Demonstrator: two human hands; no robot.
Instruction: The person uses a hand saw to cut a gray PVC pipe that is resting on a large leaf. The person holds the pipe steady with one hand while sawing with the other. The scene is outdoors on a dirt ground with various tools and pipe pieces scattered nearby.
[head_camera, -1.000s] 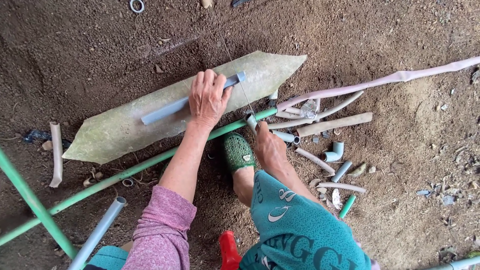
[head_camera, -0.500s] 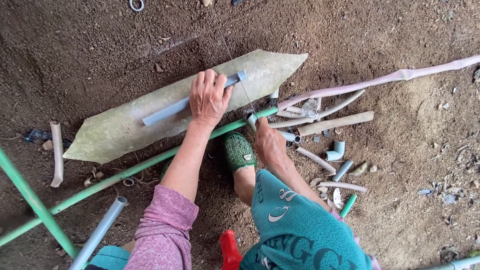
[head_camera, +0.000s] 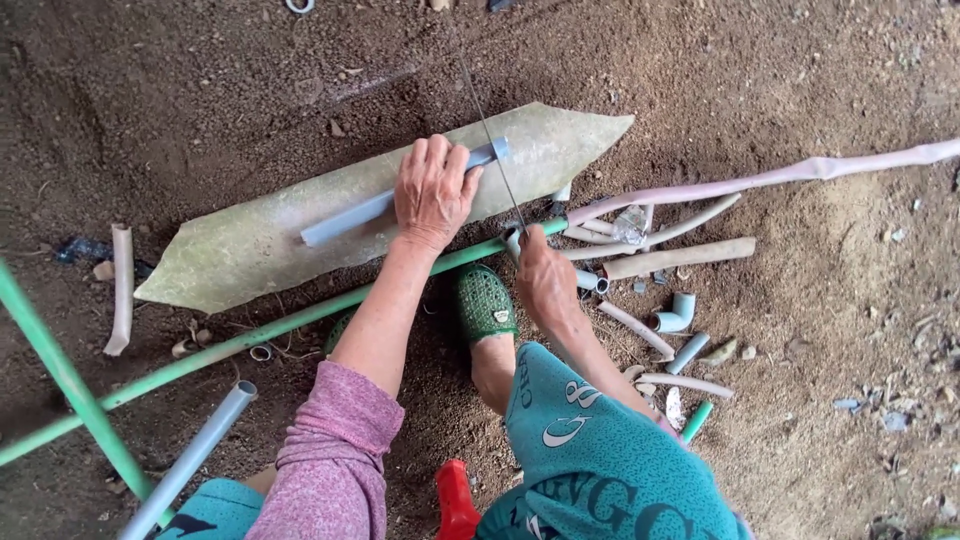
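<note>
The left hand (head_camera: 432, 192) lies palm down over a short grey plastic pipe (head_camera: 350, 213), its fingers curled across the pipe and pressing it flat against a long, pale green, weathered slab with pointed ends (head_camera: 250, 250) that lies on the bare brown dirt ground (head_camera: 800, 100). Held so, the pipe looks pinned against rolling, and the slab seems to serve as a firm bed that keeps it off the loose soil. One end of the pipe sticks out just past the fingertips, and there a thin dark saw blade (head_camera: 490, 140) crosses it, running from beyond the fingers back toward the right hand (head_camera: 545, 280). The right hand's fingers are closed round the tool's handle, though the handle itself is mostly hidden under them. A foot in a green woven slipper (head_camera: 483, 303) rests on a long green pipe (head_camera: 250, 340) that passes just below the slab, near the left wrist, apparently to steady it. Beyond the right hand's knuckles lies a scatter of cut pipe offcuts and elbow fittings (head_camera: 670, 320), and a long pinkish bent tube (head_camera: 780, 178) stretches away from them.
</note>
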